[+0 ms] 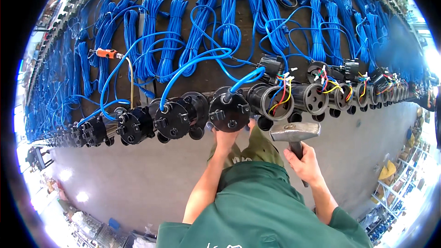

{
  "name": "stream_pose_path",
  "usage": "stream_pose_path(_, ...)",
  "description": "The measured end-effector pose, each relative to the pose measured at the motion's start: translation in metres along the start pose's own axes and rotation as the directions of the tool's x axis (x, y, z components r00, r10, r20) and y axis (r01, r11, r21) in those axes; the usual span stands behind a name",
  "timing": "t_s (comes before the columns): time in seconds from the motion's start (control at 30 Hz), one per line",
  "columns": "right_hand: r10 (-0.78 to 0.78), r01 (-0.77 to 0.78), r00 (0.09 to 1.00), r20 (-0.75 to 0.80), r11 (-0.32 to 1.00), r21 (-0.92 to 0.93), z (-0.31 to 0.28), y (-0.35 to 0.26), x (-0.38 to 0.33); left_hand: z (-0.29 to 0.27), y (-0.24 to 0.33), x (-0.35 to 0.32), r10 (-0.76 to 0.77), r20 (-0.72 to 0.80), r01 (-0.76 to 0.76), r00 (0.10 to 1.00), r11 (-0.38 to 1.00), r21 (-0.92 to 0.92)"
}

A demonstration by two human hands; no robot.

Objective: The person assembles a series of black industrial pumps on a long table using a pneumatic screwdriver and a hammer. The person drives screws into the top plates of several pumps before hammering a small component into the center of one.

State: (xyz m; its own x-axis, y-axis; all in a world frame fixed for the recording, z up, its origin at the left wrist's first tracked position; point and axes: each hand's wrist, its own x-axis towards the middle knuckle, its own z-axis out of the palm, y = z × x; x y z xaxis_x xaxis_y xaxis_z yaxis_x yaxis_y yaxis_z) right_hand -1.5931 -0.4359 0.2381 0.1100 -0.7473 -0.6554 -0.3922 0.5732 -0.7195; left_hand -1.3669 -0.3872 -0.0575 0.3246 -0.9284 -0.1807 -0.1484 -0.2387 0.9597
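The right hand point(304, 164) was closed tight around the dark handle of a steel hammer point(294, 132), its grey head level and just below the open black cylinder point(271, 102) on the bench edge, apart from it. The left hand point(226, 136) reached up under the capped black housing point(229, 111), fingers curled against its underside; how firmly it gripped could not be told. That housing sat at the front edge of the workbench point(193, 76), directly ahead of the person, with a blue cable point(243, 80) entering its top. To its left three more capped housings were clear, and further ones blurred toward the rim. To its right the open cylinder showed red, yellow and blue wires point(281, 93). Bundles of blue cable point(171, 36), too many to count, covered the bench. An orange tool point(106, 53) lay at the left. No labels were legible.
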Motion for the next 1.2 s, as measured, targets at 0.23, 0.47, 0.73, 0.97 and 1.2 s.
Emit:
stream_pose_path(0.23, 0.079, -0.079, 0.997, 0.003, 0.995, -0.062, 0.002, 0.008, -0.006, -0.001, 0.017, -0.008, -0.209, -0.049, 0.192, 0.977, 0.954, -0.231)
stream_pose_path(0.47, -0.023, 0.018, 0.999, -0.037, 0.992, -0.123, 0.012, 0.011, -0.012, 0.004, -0.009, -0.013, -0.149, -0.002, 0.149, 0.989, 0.986, -0.07)
stream_pose_path(0.73, -0.119, 0.114, 0.992, -0.043, 0.989, -0.091, 0.005, -0.006, -0.005, -0.008, 0.012, -0.006, -0.146, 0.075, 0.143, 0.986, 0.989, 0.046)
stream_pose_path(0.97, -0.24, 0.237, 0.97, 0.038, 0.9, -0.366, 0.032, 0.002, 0.029, -0.004, 0.0, -0.009, -0.114, 0.005, 0.114, 0.993, 0.991, -0.072)
stream_pose_path(1.2, 0.009, -0.008, 1.0, -0.002, 0.99, 0.141, 0.006, -0.011, 0.017, -0.012, 0.045, 0.003, -0.274, 0.074, 0.284, 0.959, 0.932, -0.224)
